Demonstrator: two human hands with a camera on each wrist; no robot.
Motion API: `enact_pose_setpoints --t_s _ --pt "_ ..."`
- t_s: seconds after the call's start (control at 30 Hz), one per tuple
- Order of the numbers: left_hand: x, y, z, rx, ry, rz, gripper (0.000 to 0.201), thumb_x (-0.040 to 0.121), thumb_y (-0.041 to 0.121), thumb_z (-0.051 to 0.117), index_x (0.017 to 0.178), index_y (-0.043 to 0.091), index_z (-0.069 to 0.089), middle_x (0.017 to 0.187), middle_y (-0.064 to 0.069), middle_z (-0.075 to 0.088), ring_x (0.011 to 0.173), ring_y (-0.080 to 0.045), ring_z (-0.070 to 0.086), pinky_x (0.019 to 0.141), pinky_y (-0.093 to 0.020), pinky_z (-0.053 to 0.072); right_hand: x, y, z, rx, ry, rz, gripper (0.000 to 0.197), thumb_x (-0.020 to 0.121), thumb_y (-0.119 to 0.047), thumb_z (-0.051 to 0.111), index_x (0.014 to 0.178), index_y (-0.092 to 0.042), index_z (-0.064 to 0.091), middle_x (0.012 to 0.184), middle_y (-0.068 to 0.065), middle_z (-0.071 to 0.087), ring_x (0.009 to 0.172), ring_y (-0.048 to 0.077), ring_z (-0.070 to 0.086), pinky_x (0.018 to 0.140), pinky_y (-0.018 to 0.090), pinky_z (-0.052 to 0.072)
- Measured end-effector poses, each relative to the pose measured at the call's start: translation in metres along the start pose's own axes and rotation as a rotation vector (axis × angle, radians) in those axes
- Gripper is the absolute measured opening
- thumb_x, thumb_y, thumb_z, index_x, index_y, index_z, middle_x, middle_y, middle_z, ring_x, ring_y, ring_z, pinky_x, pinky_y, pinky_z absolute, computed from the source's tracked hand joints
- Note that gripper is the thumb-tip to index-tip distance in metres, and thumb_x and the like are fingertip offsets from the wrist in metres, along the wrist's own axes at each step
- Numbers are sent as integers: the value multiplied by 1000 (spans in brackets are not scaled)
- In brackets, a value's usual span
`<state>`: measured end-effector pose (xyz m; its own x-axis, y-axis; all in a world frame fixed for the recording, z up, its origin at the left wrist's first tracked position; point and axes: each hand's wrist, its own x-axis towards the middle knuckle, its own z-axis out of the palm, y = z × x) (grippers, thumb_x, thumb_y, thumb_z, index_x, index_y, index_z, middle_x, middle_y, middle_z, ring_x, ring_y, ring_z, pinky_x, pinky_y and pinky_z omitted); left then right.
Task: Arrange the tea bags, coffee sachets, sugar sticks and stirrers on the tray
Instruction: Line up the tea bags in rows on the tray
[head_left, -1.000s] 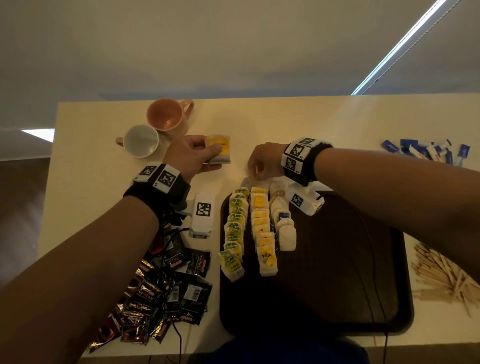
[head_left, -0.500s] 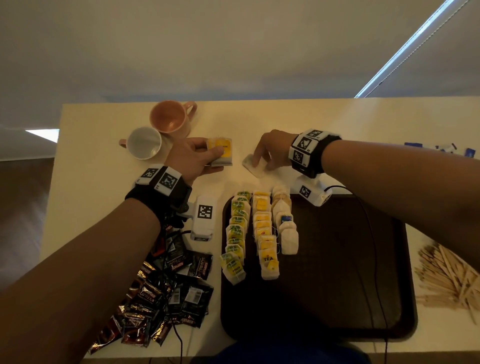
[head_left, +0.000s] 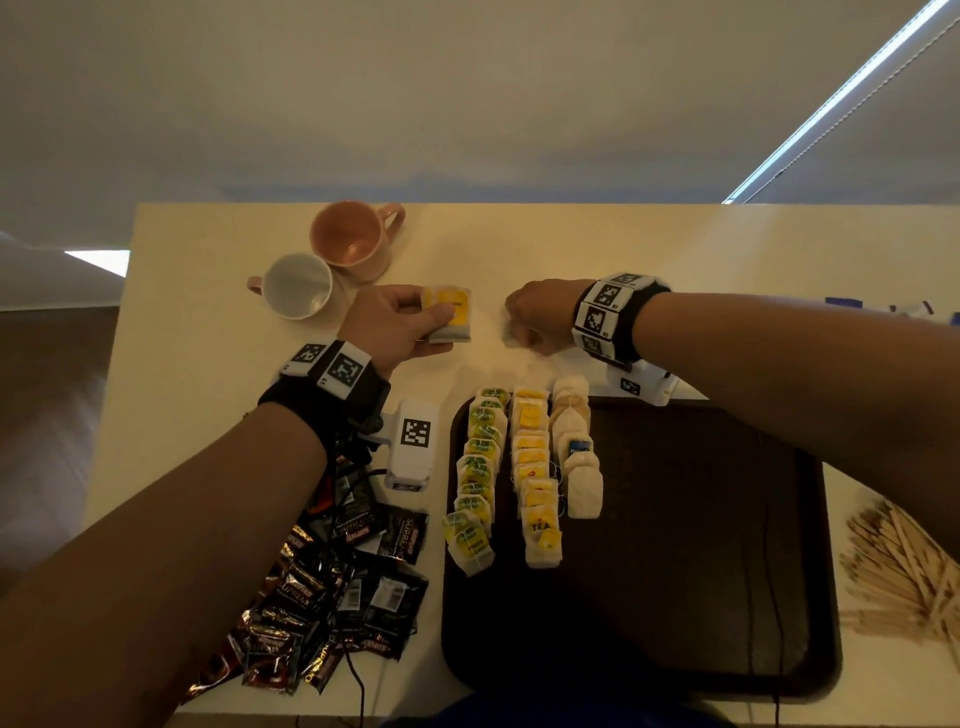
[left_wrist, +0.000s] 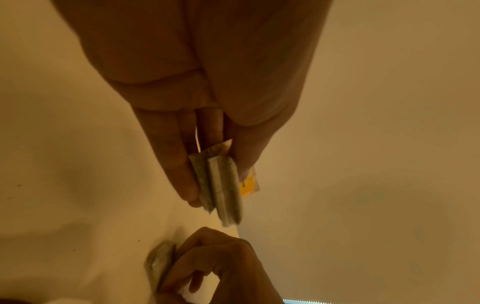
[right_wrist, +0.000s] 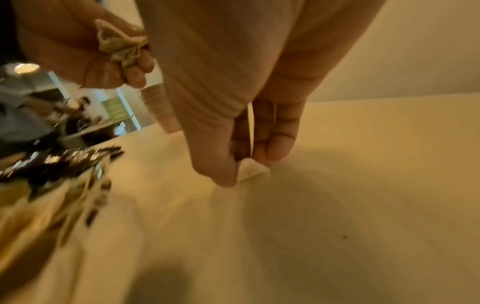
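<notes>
Head view: left hand (head_left: 397, 325) raised over the table (head_left: 208, 312) beyond the tray (head_left: 727, 519), thumb on top, fingers underneath, clamping a small stack of tea bags (head_left: 451, 321) with a yellow tag up. Right hand (head_left: 540, 322) knuckles-up just beside it, fingertips down on the tabletop, pinching a single white tea bag (right_wrist: 250, 169) between thumb and fingers. Both forearms stretched forward. On tray: three rows of tea bags (head_left: 524, 467) along its left side. Coffee sachets (head_left: 337, 587) left of tray, stirrers (head_left: 904, 577) right, both off it.

Dim warm light, blurred wrist views
</notes>
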<state>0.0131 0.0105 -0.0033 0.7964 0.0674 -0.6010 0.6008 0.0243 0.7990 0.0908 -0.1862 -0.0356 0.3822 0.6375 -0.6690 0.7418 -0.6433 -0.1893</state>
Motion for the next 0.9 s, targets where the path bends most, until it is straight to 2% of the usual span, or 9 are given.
enact_pose_setpoints --t_s 0.07,0.17,0.27,0.33,0.4,0.5,0.6,0.73,0.9 --pt "-1 0 0 15 2 8 5 92 5 67 93 8 64 93 -11 71 74 -17 72 68 -30 63 -9 4 0 122 111 43 7 83 -12 67 76 -10 66 86 7 69 84 28 66 76 32 52" --pt "-6 -1 -2 82 -15 38 4 91 5 69 92 8 66 97 -12 71 85 -25 71 70 -32 63 -30 7 -11 403 275 132 3 84 -14 72 81 -13 71 83 0 69 78 18 66 79 32 55" --pt "-19 2 -1 265 -118 168 6 88 5 72 92 9 70 112 -4 70 89 -22 72 69 -28 62 -54 2 -23 741 295 155 5 86 -10 73 83 -13 71 77 -3 71 63 9 69 69 30 61" --pt "-30 5 4 393 -262 246 7 86 2 73 92 4 72 126 7 63 86 -13 73 69 -24 60 -69 -7 -29 889 281 133 5 86 -5 72 87 -10 73 77 -1 73 63 9 71 64 32 62" --pt "-43 6 10 473 -365 279 13 84 0 74 97 -3 73 131 13 58 87 -9 72 70 -23 59 -82 -19 -32 951 247 100 6 87 -5 72 90 -10 73 78 1 74 68 13 72 64 34 62" --pt "-58 2 16 506 -389 252 18 86 2 74 103 -3 73 115 4 68 90 -22 72 74 -33 61 -98 -37 -33 1026 252 67 7 87 -6 73 94 -7 73 79 4 75 70 20 73 64 33 61" --pt "-72 -6 18 512 -317 249 9 85 13 77 94 11 76 96 -9 76 93 -31 73 87 -48 59 -113 -55 -29 1083 367 78 12 88 -10 73 99 -8 73 78 3 75 70 23 73 65 30 61" --pt "-94 -18 19 395 -233 288 4 81 21 81 83 23 78 97 -10 76 95 -31 72 87 -55 58 -133 -78 -13 1276 517 83 30 84 -12 77 112 -4 70 93 13 75 78 23 72 67 27 60" --pt "-119 -43 26 319 -242 258 23 64 45 81 83 31 81 98 -4 77 98 -30 72 90 -55 56 -158 -102 20 1351 604 153 10 88 -10 72 97 -5 73 87 8 74 75 16 72 67 25 60"
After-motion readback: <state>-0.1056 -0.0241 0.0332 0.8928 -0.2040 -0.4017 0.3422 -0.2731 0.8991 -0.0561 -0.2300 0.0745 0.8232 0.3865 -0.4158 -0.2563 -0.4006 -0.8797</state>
